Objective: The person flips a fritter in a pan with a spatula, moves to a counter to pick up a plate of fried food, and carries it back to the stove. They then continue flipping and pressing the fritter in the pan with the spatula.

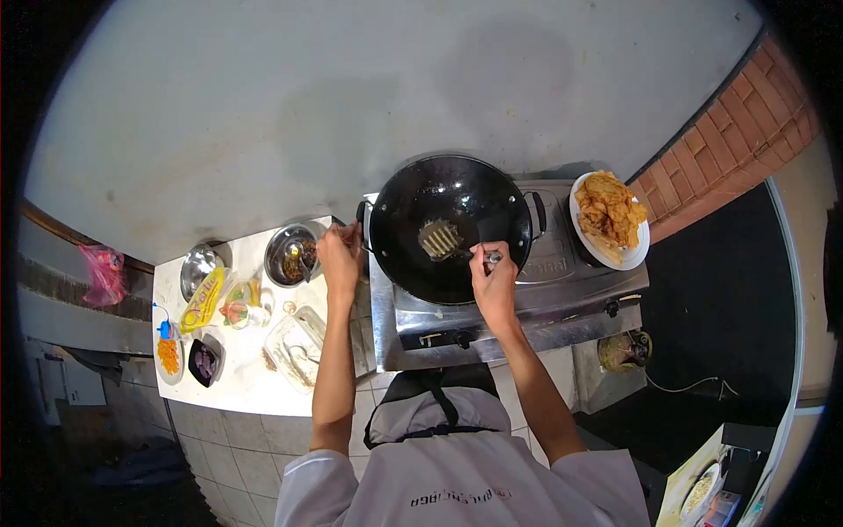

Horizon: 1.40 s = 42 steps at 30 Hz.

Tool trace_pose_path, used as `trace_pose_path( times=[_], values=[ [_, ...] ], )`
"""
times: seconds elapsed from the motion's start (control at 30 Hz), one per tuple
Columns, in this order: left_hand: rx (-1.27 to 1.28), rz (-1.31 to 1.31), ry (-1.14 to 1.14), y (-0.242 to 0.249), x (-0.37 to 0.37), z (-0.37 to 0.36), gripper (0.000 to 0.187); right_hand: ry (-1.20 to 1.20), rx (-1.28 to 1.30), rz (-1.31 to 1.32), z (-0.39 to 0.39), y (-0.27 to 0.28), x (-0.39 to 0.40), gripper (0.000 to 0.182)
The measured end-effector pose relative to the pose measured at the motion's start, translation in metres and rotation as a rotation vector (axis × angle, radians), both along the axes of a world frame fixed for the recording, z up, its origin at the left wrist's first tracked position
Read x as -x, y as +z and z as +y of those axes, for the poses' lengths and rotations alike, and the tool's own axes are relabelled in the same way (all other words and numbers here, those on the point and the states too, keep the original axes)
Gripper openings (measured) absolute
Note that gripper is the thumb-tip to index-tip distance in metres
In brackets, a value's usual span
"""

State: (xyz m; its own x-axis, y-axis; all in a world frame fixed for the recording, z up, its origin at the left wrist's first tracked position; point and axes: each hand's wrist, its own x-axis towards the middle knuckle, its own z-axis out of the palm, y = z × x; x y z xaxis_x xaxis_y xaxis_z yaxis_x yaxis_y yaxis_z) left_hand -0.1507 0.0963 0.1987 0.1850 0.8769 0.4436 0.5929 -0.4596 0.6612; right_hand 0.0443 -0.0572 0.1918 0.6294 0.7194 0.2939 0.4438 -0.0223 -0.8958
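Gripping a spatula in the wok on the steel stove, right fingers close; left fingers clasp the handle.

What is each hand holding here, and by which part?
Right hand: slotted metal spatula, by its handle end. Left hand: black round wok, at its left side handle.

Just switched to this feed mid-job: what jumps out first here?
The big black wok on the steel stove at centre draws the eye, with the right hand gripping a slotted spatula whose blade lies inside it. The left hand holds the wok's left handle. A white plate of golden fried food sits at the stove's right end, and small bowls and packets crowd the white counter on the left.
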Motion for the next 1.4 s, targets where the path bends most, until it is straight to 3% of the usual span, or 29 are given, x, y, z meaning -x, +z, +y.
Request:
trace_pose_path(
  times=[0.63, 0.7, 0.97, 1.4],
  values=[
    [0.025, 0.079, 0.008, 0.001, 0.003, 0.003, 0.015, -0.01, -0.031, -0.042, -0.002, 0.013, 0.001, 0.009],
    [0.016, 0.084, 0.004, 0.003, 0.003, 0.004, 0.016, 0.006, 0.045, 0.118, -0.003, 0.019, -0.002, 0.01],
    [0.066, 0.109, -0.022, -0.006, 0.01, 0.007, 0.018, -0.007, -0.195, 0.164, -0.004, 0.034, -0.017, 0.016],
    [0.067, 0.101, -0.033, -0.014, 0.011, 0.007, 0.019, -0.003, -0.067, 0.172, -0.019, 0.015, -0.01, 0.018]
  ],
)
